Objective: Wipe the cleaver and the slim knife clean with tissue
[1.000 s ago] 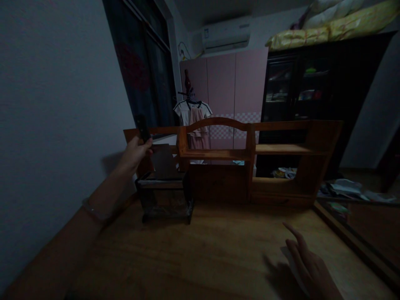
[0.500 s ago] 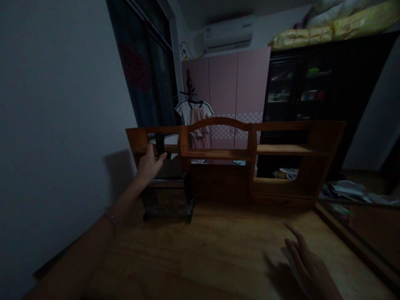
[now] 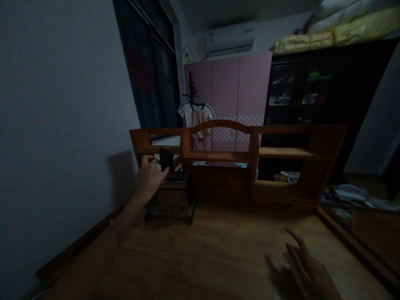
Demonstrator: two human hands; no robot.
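My left hand [image 3: 148,177] reaches forward at the left end of a wooden desktop shelf [image 3: 237,156]. Its fingers are closed round a small dark upright object [image 3: 165,159], which stands just above a dark box-like stand [image 3: 170,198] under the shelf's left bay. What the dark object is cannot be made out in the dim light. My right hand [image 3: 312,273] rests at the lower right on the wooden desk [image 3: 212,254], fingers stretched out and apart, holding nothing.
A grey wall runs along the left. Behind the shelf hang clothes [image 3: 197,121] before a pink wardrobe [image 3: 237,91], with an air conditioner [image 3: 231,38] above. A dark cabinet [image 3: 312,96] stands at right, papers [image 3: 350,193] lie beside it.
My left hand has lowered the dark object from above the shelf's left end down into the left bay, onto the stand. My right hand has stayed in place.
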